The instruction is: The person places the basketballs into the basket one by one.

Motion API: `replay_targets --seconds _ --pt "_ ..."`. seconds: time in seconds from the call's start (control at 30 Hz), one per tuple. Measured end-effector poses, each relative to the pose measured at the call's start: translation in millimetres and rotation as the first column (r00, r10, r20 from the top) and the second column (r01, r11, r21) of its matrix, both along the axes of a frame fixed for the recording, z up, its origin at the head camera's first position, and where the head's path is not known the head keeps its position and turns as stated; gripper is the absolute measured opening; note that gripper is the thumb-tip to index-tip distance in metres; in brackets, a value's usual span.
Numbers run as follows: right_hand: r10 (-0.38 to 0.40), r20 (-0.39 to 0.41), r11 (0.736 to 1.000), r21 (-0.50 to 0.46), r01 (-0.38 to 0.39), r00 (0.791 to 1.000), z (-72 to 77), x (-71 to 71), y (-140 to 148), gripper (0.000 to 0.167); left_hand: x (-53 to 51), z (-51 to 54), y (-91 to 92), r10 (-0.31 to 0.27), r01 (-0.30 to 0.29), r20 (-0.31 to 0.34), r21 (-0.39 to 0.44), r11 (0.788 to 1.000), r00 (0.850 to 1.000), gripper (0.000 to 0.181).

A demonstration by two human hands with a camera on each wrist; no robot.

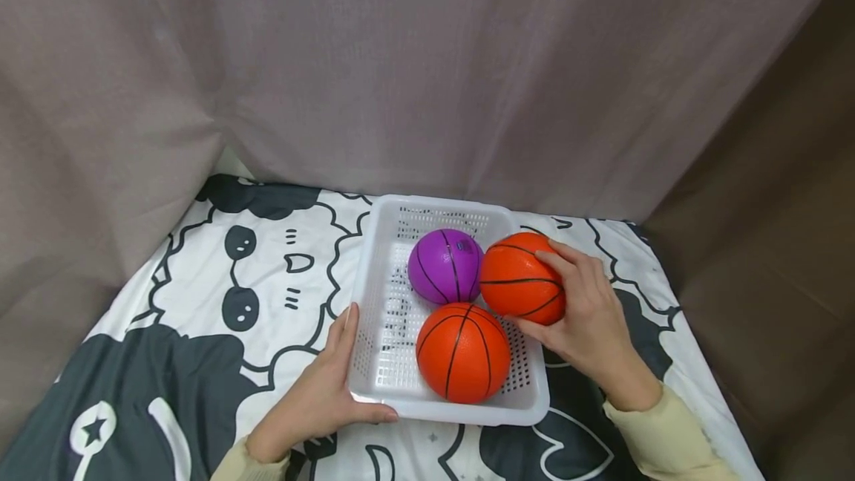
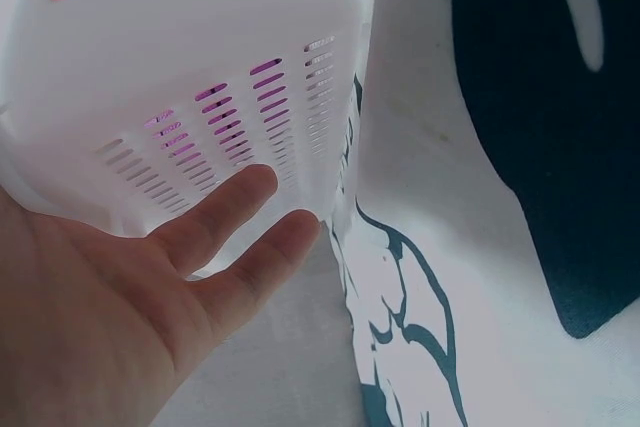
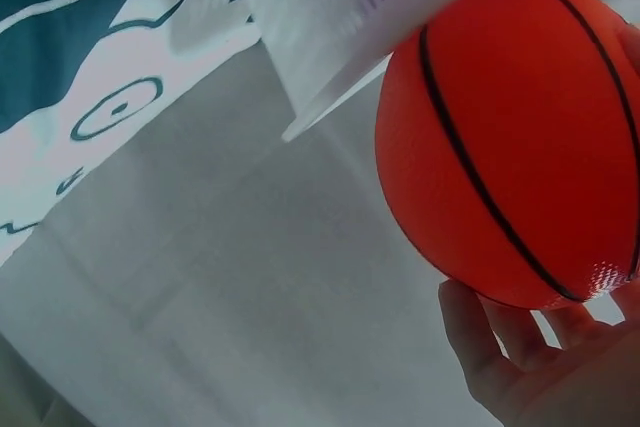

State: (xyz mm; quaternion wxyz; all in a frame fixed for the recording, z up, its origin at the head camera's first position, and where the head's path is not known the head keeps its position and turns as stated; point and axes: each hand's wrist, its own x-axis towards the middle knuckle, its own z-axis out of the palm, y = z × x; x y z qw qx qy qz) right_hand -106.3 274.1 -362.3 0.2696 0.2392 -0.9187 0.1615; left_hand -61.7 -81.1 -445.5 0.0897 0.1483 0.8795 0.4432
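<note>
A white plastic basket [image 1: 450,413] with slotted walls stands on the patterned cloth. Inside it are a purple toy basketball [image 1: 444,266] and an orange toy basketball [image 1: 463,353]. My right hand [image 1: 588,314] grips a second orange toy basketball [image 1: 523,278] at the basket's right rim, thumb below and fingers on its far right side. The right wrist view shows this held ball [image 3: 520,147] outside the basket wall, with several fingers under it. Straight fingers of my left hand [image 1: 327,384] rest along the basket's left wall, and its thumb lies at the front edge.
Black-and-white cartoon cloth [image 1: 200,362] covers the surface around the basket. A grey-brown curtain [image 1: 427,73] hangs close behind the basket's far edge, and a darker curtain [image 1: 781,266] hangs on the right.
</note>
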Motion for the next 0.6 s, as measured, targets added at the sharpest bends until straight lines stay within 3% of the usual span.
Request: replay_targets --seconds 0.13,0.3,0.43,0.6 --pt "0.004 0.057 1.000 -0.030 -0.002 0.998 -4.9 1.0 -8 0.099 0.6 -0.4 -0.2 0.001 -0.001 0.003 -0.002 1.000 1.000 0.146" --pt "-0.048 0.149 0.997 -0.052 0.057 0.988 -8.6 2.6 -12 0.106 1.1 -0.4 0.3 -0.012 0.012 0.005 0.001 1.000 1.000 0.146" --pt "-0.063 0.205 0.996 -0.042 0.073 0.977 -6.1 4.6 -11 0.086 1.5 0.1 -0.3 -0.014 0.014 -0.010 -0.004 1.000 1.000 0.147" --pt "-0.046 0.208 0.996 -0.059 0.059 0.977 -2.6 5.6 -10 0.062 0.7 0.7 -1.4 -0.012 0.012 -0.018 -0.004 1.000 1.000 0.147"
